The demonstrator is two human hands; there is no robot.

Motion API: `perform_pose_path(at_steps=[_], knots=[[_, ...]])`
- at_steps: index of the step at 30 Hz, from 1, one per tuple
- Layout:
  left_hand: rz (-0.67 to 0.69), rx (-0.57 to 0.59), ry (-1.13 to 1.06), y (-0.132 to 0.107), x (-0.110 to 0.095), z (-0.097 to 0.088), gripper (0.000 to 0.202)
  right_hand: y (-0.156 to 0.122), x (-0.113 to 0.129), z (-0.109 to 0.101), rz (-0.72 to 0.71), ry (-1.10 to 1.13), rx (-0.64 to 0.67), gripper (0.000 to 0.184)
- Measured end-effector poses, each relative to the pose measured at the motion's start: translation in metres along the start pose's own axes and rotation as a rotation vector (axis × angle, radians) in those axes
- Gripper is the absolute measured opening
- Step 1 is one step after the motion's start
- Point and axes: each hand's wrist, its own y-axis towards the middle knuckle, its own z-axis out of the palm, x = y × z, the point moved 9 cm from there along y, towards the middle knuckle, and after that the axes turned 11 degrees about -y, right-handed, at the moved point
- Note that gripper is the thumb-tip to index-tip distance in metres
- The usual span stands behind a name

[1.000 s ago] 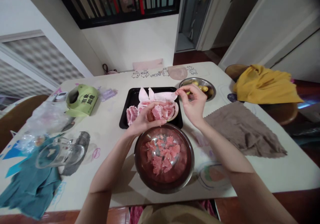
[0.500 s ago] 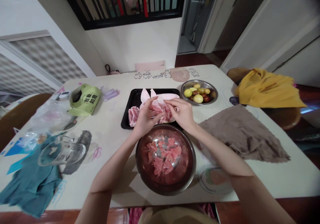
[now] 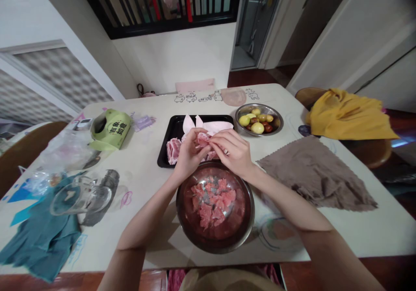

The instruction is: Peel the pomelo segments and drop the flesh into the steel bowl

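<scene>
Above the near edge of a black tray [image 3: 169, 128], both my hands are closed on a pink pomelo segment [image 3: 203, 139]. My left hand [image 3: 189, 152] grips it from the left with thumb and fingers. My right hand [image 3: 235, 152] pinches at its right side, fingertips together. On the tray lie pale peel pieces [image 3: 217, 127] and a pink pomelo chunk [image 3: 173, 150]; part of the tray is hidden behind my hands. Just below my hands, a steel bowl [image 3: 186, 234] holds several torn pieces of pomelo flesh [image 3: 212, 202].
Back right stands a small steel bowl [image 3: 280, 128] of green and red fruit. A brown cloth [image 3: 315, 174] lies at the right. Leftward are a green paper box [image 3: 113, 128], a clear glass jug [image 3: 78, 195], a teal cloth [image 3: 48, 234] and plastic bags [image 3: 66, 150].
My right hand has moved slightly left, its fingers now closer to my left hand. The pomelo segment is bunched between both hands. The bowl's contents look the same.
</scene>
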Motion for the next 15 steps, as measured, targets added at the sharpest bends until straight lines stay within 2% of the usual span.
perform_pose_path(at_steps=[4,8,12,15], knots=[[0.060,-0.003,0.039,0.000,-0.003,0.001,0.023,0.003,-0.005,-0.011,0.078,-0.032,-0.074,0.013],[0.048,-0.011,0.041,-0.003,-0.001,0.003,0.021,0.004,-0.003,-0.014,0.081,-0.020,-0.101,0.012],[0.061,-0.020,0.066,-0.006,-0.005,0.006,0.023,0.004,0.003,-0.009,0.036,0.008,-0.053,0.016],[0.046,-0.016,0.087,-0.009,-0.006,0.010,0.027,0.001,0.002,-0.010,0.027,-0.035,-0.063,0.016]])
